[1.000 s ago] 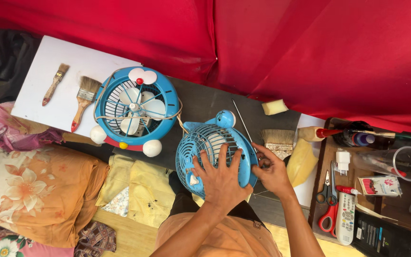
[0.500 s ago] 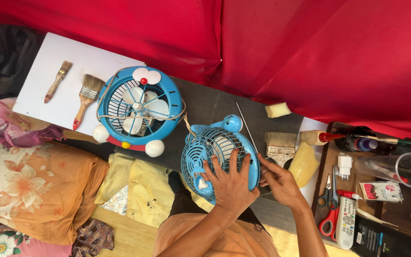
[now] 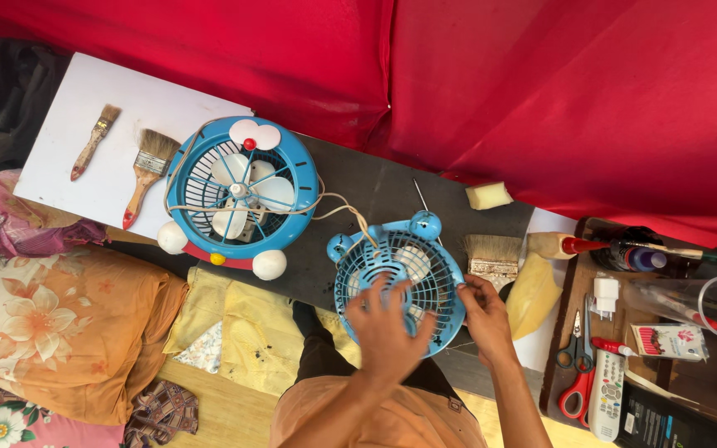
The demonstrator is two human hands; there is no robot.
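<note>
From the head view, the small blue fan grille (image 3: 400, 278) has slid right along the dark bench (image 3: 358, 187) (beside the bigger fan (image 3: 238, 195)). Left hand (image 3: 387, 328) lies spread, fingers open, on it; right hand (image 3: 483, 311) pinches its rim

Left hand (image 3: 387, 328) lies spread flat over the blue fan grille (image 3: 400, 278), fingers splayed across the ribs. Right hand (image 3: 485, 315) pinches the grille's right rim. A second blue fan (image 3: 242, 195) lies near the dark bench's (image 3: 375, 195) left edge, two paintbrushes (image 3: 147, 170) beyond it.
</note>
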